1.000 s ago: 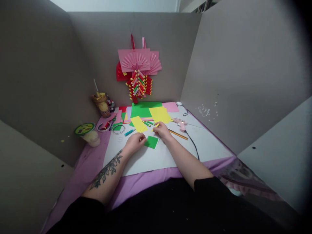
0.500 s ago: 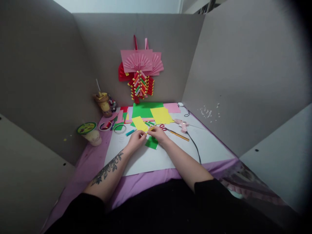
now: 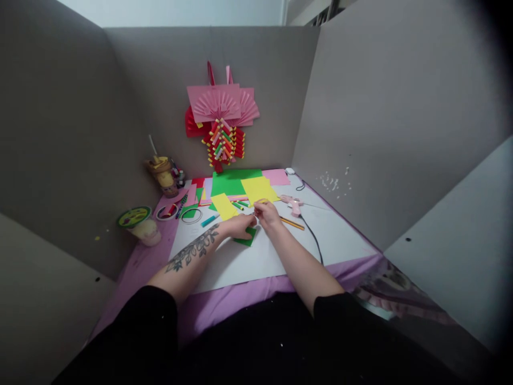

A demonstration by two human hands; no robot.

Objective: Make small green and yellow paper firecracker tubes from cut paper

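My left hand [image 3: 241,226] is over a small green paper piece [image 3: 243,242], its fingers curled in and covering part of that paper. Beside it, my right hand [image 3: 267,214] is closed with the fingertips pinched. A thin, dark sliver shows between the two hands, too small to name. What either hand grips is hidden by the fingers. Just behind the hands lie a yellow paper strip [image 3: 224,206] and several small green paper rolls [image 3: 240,205]. A black-and-yellow pencil [image 3: 293,223] sticks out to the right of my right hand.
A pink glue gun [image 3: 294,205] with a black cord lies right. Coloured sheets [image 3: 232,183] are stacked at the back. Left stand a lidded cup [image 3: 146,230] and a drink cup [image 3: 166,179], near a tape ring [image 3: 191,215] and a teal glue stick [image 3: 209,220]. Paper firecrackers [image 3: 222,141] hang behind.
My right hand has moved right, to where the red-handled scissors lay, and they are now hidden. My left hand has come right and lower, over the green paper. The view has shifted slightly.
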